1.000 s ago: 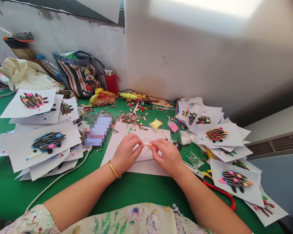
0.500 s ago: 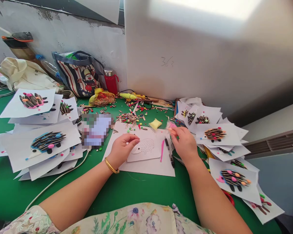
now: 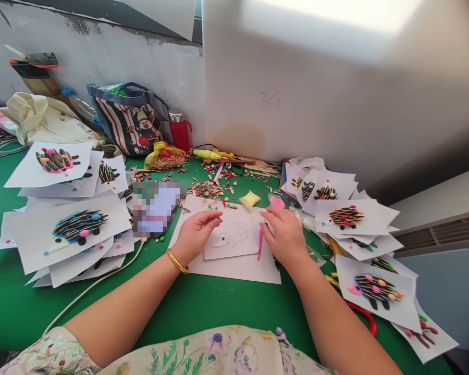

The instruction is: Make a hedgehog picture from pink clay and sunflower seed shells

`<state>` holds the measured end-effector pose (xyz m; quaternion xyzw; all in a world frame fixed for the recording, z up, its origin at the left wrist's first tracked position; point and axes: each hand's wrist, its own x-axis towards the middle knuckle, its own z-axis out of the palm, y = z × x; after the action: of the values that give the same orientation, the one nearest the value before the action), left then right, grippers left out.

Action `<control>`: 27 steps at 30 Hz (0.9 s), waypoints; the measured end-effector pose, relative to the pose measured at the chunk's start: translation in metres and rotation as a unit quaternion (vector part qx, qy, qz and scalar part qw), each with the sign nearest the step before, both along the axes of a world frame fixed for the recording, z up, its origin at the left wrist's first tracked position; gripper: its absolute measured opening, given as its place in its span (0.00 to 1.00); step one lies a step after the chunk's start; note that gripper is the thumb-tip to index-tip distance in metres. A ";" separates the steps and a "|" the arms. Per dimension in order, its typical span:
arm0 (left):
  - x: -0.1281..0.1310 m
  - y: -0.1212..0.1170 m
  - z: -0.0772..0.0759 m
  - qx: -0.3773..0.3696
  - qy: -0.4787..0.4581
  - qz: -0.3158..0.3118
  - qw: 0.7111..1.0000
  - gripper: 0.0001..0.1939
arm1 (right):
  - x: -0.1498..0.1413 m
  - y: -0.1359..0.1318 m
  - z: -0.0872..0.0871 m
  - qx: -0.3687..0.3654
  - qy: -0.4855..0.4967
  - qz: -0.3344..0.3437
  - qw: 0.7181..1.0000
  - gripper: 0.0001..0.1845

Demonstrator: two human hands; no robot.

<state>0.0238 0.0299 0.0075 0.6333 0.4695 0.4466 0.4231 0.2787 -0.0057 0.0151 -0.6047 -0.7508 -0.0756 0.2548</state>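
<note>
Paper (image 3: 230, 241) with a hedgehog drawing (image 3: 235, 233) lies on a bigger white sheet (image 3: 234, 271), between our left hand (image 3: 195, 237) and right hand (image 3: 287, 237). Our left thumb sits close to the fingers; we can't tell if they pinch anything. Our right thumb and finger are spread apart by a pink stick (image 3: 260, 244). That hand hides most of a black pen (image 3: 277, 264). Left, the phone (image 3: 156, 208) is blurry.

Pink stick (image 3: 260, 245), white card (image 3: 231, 249), green table (image 3: 226, 307)
</note>
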 end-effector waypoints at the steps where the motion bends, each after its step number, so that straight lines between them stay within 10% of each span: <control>1: 0.000 0.000 0.001 -0.004 0.003 -0.003 1.000 0.15 | -0.004 -0.002 0.000 -0.007 0.006 0.016 1.000 0.14; 27: -0.003 0.001 0.007 0.071 0.066 0.006 0.995 0.11 | -0.033 -0.014 0.001 -0.145 -0.012 0.159 0.977 0.14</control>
<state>0.0205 0.0308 0.0142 0.6868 0.4672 0.4387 0.3429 0.2459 -0.0200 0.0165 -0.5072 -0.8433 0.0680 0.1639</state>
